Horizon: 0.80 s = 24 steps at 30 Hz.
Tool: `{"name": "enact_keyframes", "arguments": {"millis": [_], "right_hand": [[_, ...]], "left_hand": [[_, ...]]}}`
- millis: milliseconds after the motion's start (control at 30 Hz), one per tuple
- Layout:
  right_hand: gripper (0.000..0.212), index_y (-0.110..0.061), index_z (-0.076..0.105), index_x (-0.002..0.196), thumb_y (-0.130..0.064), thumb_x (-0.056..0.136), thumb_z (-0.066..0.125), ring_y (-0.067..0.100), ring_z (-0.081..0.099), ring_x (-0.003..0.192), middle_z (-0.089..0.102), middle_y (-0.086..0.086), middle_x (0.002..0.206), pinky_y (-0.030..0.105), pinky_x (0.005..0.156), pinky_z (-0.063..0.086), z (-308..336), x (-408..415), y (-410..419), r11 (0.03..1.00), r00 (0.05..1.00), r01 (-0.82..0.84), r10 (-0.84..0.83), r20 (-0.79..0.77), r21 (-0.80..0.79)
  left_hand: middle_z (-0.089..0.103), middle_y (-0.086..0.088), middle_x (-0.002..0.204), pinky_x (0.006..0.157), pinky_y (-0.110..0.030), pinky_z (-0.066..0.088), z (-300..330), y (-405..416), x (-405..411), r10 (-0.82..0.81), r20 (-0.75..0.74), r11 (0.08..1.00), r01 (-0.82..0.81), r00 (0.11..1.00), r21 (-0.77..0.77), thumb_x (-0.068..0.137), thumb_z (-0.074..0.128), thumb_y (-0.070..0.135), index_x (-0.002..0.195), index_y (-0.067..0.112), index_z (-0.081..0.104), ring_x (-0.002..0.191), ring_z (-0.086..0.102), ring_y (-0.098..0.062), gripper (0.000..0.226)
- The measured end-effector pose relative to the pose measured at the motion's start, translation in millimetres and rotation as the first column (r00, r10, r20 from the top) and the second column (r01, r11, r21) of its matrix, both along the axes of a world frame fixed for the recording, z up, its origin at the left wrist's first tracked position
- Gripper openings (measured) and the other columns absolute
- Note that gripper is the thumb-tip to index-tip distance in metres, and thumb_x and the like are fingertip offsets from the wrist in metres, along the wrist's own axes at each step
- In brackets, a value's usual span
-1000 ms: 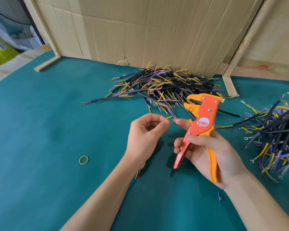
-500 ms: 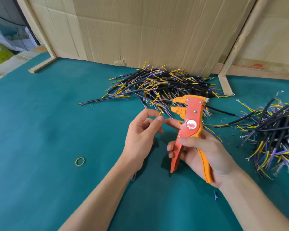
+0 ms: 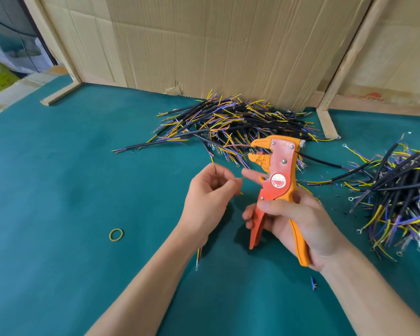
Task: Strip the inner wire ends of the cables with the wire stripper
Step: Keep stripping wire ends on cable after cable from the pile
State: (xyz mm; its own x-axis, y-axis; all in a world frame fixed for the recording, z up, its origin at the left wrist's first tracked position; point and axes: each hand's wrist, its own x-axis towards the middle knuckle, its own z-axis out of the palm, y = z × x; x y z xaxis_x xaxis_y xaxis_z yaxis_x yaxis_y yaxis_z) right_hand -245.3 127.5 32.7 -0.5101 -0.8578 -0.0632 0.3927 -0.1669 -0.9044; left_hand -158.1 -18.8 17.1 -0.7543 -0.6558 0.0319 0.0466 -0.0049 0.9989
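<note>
The cable (image 3: 199,254) being worked on runs down through the left hand (image 3: 210,201), its lower end poking out beneath the wrist, while thumb and forefinger pinch one thin inner wire near its tip, probably to single it out for the tool. The right hand (image 3: 298,221) curls round the handles of the wire stripper (image 3: 275,185), held upright with its mouth parted just beside that wire, and the right forefinger reaches across to steady it. Beyond lie a pile of cables (image 3: 230,124) against the cardboard (image 3: 216,44) and another pile (image 3: 403,190) to the right, both on the green tabletop (image 3: 58,178), with a rubber band (image 3: 116,235) lying apart.
</note>
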Motion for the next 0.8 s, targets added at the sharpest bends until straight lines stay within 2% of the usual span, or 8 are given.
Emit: {"name": "enact_keyframes", "arguments": {"millis": [100,200,333,400,567,667,800], "right_hand": [[0.053,-0.009,0.067,0.131,-0.003,0.078,0.067,0.035,0.064,0.078,0.056,0.034,0.099,0.04,0.069,0.055,1.3,0.5,-0.4,1.0,1.0,0.002,-0.002,0.009,0.001],[0.053,-0.011,0.067,0.132,-0.003,0.079,0.066,0.036,0.065,0.08,0.054,0.045,0.107,0.043,0.07,0.055,2.4,1.8,0.2,1.0,1.0,0.002,-0.001,-0.024,0.016],[0.054,-0.017,0.068,0.131,-0.006,0.078,0.067,0.037,0.066,0.081,0.063,0.033,0.094,0.042,0.072,0.056,2.2,2.5,-0.6,0.999,0.996,-0.012,0.016,-0.083,0.051],[0.055,-0.018,0.068,0.132,-0.007,0.078,0.067,0.037,0.067,0.08,0.064,0.029,0.096,0.042,0.072,0.056,2.7,2.8,-1.4,0.998,0.995,-0.015,0.022,-0.101,0.064],[0.052,-0.015,0.069,0.13,-0.007,0.078,0.067,0.038,0.066,0.08,0.057,0.044,0.089,0.041,0.071,0.056,3.5,4.1,-1.9,0.998,0.997,-0.002,0.007,-0.07,0.062],[0.051,-0.013,0.069,0.13,-0.008,0.079,0.066,0.037,0.064,0.079,0.06,0.037,0.086,0.04,0.071,0.056,0.7,2.5,-3.1,0.999,1.0,-0.015,0.015,-0.012,0.052],[0.049,-0.01,0.07,0.128,-0.007,0.079,0.066,0.036,0.065,0.078,0.066,0.03,0.094,0.042,0.071,0.057,-1.9,1.0,-3.8,0.999,0.998,-0.021,0.018,0.06,0.042]], "left_hand": [[0.064,0.003,0.068,0.057,-0.027,0.034,0.5,0.6,-0.6,-0.01,0.043,1.0,0.011,0.999,-0.009,0.084,0.065,0.024,0.089,0.017,0.063,0.054,0.05,-0.005,0.008],[0.066,0.004,0.067,0.056,-0.026,0.034,2.5,-1.5,-0.8,-0.05,0.101,0.999,0.05,0.994,0.0,0.08,0.06,0.031,0.092,0.018,0.072,0.054,0.049,-0.007,0.021],[0.064,0.005,0.063,0.05,-0.02,0.033,3.0,-5.6,-0.2,-0.079,0.168,0.997,0.076,0.983,0.021,0.09,0.061,0.027,0.088,0.017,0.077,0.056,0.042,-0.011,0.018],[0.063,0.005,0.062,0.048,-0.019,0.032,3.5,-6.5,-0.6,-0.076,0.176,0.997,0.07,0.981,0.039,0.096,0.058,0.02,0.085,0.015,0.076,0.056,0.041,-0.012,0.022],[0.06,-0.003,0.066,0.044,-0.02,0.026,6.7,-7.4,0.8,-0.071,0.075,0.982,0.057,0.995,0.177,0.095,0.059,0.009,0.086,0.013,0.065,0.055,0.038,-0.013,0.011],[0.058,-0.002,0.066,0.044,-0.018,0.026,7.3,-5.8,1.9,-0.045,0.004,0.979,0.043,0.999,0.199,0.096,0.062,0.009,0.088,0.014,0.061,0.054,0.038,-0.01,0.009],[0.062,0.0,0.067,0.045,-0.019,0.026,6.5,-4.6,2.2,-0.027,-0.05,0.984,0.036,0.998,0.176,0.097,0.061,0.007,0.087,0.014,0.058,0.055,0.034,-0.013,0.013]]}}
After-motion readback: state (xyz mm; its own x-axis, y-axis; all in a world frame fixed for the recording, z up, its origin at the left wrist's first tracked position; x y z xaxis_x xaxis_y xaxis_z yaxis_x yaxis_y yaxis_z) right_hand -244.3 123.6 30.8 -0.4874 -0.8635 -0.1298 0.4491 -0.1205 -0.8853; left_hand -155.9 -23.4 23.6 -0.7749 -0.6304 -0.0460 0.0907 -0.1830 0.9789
